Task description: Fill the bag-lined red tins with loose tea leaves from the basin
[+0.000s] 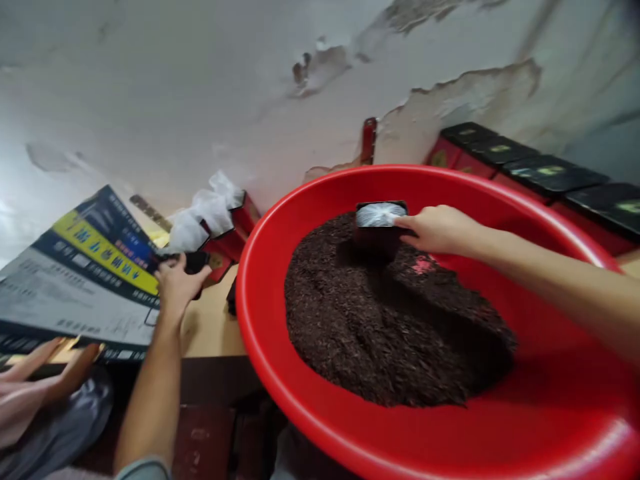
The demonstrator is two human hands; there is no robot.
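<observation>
Flaking plaster (473, 90) marks the wall (175, 87) behind the worktop (215, 333). I note my right hand (440, 230) pinching white plastic (375, 215) at the mouth of a dark box (375, 244), inside the red basin (500, 427), whose walls presumably keep the loose dark flakes (350, 327) from scattering. My left hand (177, 283) spans a black object (196, 261) beside a printed sheet (100, 267), fingers wide; I cannot tell whether they grip.

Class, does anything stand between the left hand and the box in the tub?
Yes: the left rim of the tub stands between the left hand and the box. Nothing visible blocks the right hand.
</observation>
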